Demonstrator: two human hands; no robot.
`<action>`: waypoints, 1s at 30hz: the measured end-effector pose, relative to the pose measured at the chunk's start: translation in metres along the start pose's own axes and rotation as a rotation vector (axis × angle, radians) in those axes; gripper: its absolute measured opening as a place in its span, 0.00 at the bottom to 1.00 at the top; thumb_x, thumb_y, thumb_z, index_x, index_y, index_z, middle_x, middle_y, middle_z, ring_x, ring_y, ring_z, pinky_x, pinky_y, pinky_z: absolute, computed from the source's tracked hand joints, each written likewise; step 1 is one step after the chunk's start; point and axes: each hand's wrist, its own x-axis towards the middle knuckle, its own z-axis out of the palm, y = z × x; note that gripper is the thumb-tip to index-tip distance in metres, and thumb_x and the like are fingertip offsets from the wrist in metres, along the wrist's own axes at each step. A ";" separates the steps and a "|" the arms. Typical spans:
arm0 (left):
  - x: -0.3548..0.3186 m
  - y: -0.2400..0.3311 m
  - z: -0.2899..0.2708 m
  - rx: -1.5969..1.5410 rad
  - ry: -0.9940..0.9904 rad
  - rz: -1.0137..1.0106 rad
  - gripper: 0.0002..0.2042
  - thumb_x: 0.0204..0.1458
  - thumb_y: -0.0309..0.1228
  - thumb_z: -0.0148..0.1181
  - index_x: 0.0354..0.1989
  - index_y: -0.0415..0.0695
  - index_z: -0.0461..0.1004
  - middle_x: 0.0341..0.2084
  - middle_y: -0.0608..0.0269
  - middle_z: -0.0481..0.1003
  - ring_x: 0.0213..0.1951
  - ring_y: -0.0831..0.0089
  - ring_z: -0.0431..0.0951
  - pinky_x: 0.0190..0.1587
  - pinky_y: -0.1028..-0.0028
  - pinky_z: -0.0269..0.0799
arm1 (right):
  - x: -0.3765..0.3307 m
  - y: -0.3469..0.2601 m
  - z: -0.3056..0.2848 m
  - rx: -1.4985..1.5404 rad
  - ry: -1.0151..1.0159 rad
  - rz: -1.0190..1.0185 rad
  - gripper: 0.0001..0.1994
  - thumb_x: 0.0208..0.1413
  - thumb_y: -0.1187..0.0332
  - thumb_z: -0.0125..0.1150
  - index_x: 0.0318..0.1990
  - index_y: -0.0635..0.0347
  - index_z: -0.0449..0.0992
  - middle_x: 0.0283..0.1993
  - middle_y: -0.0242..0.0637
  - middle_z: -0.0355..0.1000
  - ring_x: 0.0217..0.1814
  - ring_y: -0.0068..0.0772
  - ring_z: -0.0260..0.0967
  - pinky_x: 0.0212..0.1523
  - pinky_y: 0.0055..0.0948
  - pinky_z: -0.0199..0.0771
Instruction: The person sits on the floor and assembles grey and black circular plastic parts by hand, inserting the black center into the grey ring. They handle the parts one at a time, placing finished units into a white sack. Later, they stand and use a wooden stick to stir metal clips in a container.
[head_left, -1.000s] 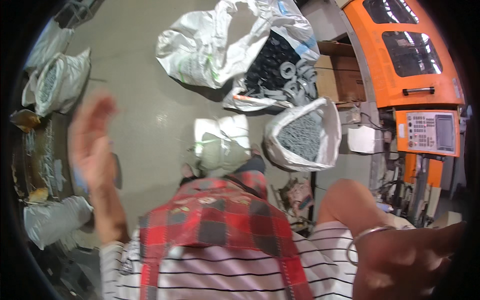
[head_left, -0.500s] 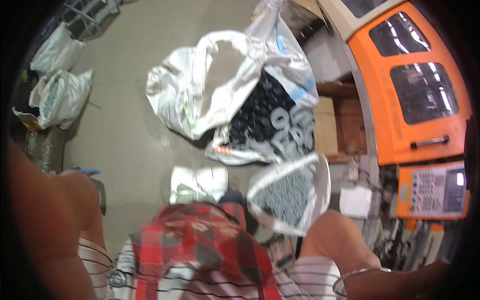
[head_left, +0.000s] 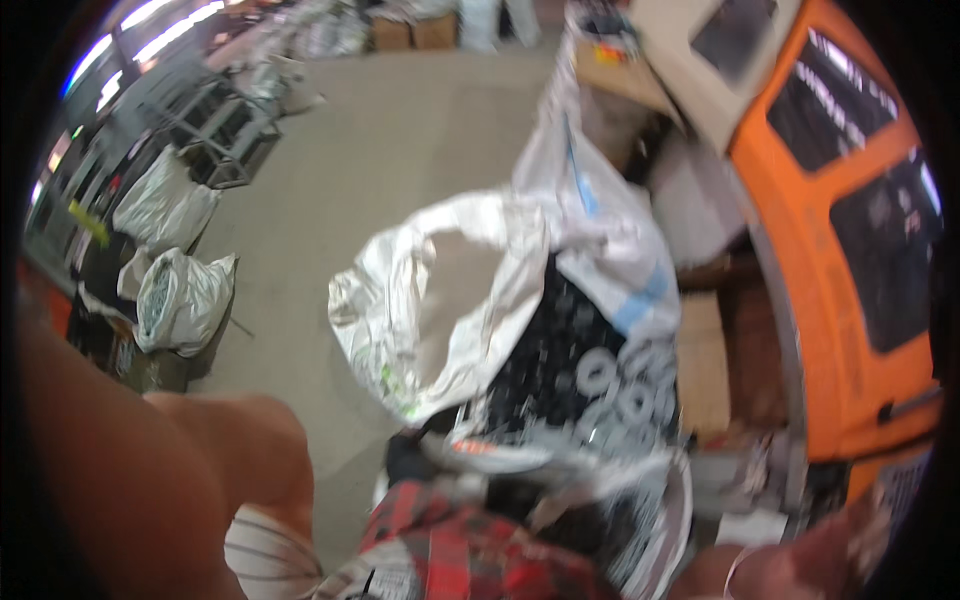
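While arms blur, sack of rings [head_left: 590, 380] seemingly lies ahead.

Grey concrete floor [head_left: 400, 150], orange machine [head_left: 850, 300]

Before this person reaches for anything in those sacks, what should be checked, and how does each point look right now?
1. Open white sack mouth open: ok, gaping.
2. Sack of dark rings reachable: ok, open just ahead of the person.
3. Left hand free: cannot tell, only the raised left forearm shows.
4. Right hand free: cannot tell, only a blurred wrist with a bangle shows.
5. Picture sharp enough: not ok, blurred.
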 end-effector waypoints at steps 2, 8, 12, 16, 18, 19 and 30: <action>0.003 -0.018 -0.013 0.044 -0.020 -0.027 0.24 0.53 0.29 0.55 0.61 0.42 0.63 0.56 0.56 0.67 0.56 0.64 0.67 0.61 0.63 0.59 | -0.035 0.036 0.024 -0.264 0.195 0.118 0.15 0.47 0.68 0.52 0.44 0.60 0.70 0.38 0.39 0.64 0.45 0.42 0.60 0.56 0.52 0.59; -0.018 -0.127 -0.043 -0.025 0.017 -0.035 0.24 0.53 0.27 0.55 0.60 0.43 0.64 0.55 0.57 0.68 0.56 0.66 0.67 0.61 0.65 0.59 | -0.132 0.141 0.097 -0.568 -0.172 0.668 0.07 0.42 0.79 0.53 0.32 0.68 0.74 0.32 0.48 0.70 0.33 0.45 0.69 0.49 0.47 0.69; -0.031 -0.189 -0.038 -0.063 0.052 -0.068 0.23 0.53 0.26 0.55 0.60 0.43 0.64 0.54 0.58 0.68 0.55 0.67 0.68 0.61 0.66 0.59 | -0.302 0.164 0.092 -0.523 -0.677 0.986 0.09 0.44 0.73 0.62 0.34 0.62 0.72 0.33 0.43 0.70 0.36 0.47 0.67 0.40 0.40 0.68; -0.111 -0.242 -0.036 -0.002 0.171 -0.241 0.23 0.53 0.25 0.55 0.59 0.44 0.65 0.54 0.59 0.69 0.54 0.68 0.68 0.61 0.67 0.60 | -0.486 0.148 0.060 -0.299 -1.421 0.911 0.09 0.47 0.66 0.56 0.35 0.57 0.74 0.33 0.41 0.70 0.38 0.45 0.69 0.38 0.40 0.68; -0.195 -0.292 -0.010 0.055 0.255 -0.597 0.23 0.53 0.24 0.55 0.59 0.44 0.65 0.53 0.60 0.69 0.54 0.68 0.69 0.61 0.67 0.60 | -0.559 0.130 0.047 -0.165 -1.500 0.856 0.09 0.47 0.65 0.55 0.34 0.56 0.75 0.32 0.39 0.70 0.37 0.43 0.69 0.38 0.41 0.68; -0.253 -0.312 0.001 0.124 0.292 -0.828 0.23 0.53 0.24 0.55 0.59 0.44 0.65 0.53 0.60 0.69 0.54 0.68 0.69 0.61 0.68 0.60 | -0.591 0.128 0.039 -0.080 -1.529 0.820 0.10 0.46 0.65 0.55 0.36 0.56 0.75 0.34 0.39 0.71 0.38 0.42 0.69 0.39 0.41 0.68; -0.814 -0.325 0.089 0.705 -0.232 -1.613 0.51 0.37 0.41 0.70 0.69 0.45 0.43 0.63 0.31 0.46 0.63 0.37 0.50 0.64 0.53 0.49 | -0.770 0.139 0.012 -0.039 -1.493 0.626 0.27 0.50 0.59 0.53 0.58 0.59 0.68 0.54 0.45 0.65 0.55 0.53 0.59 0.56 0.55 0.57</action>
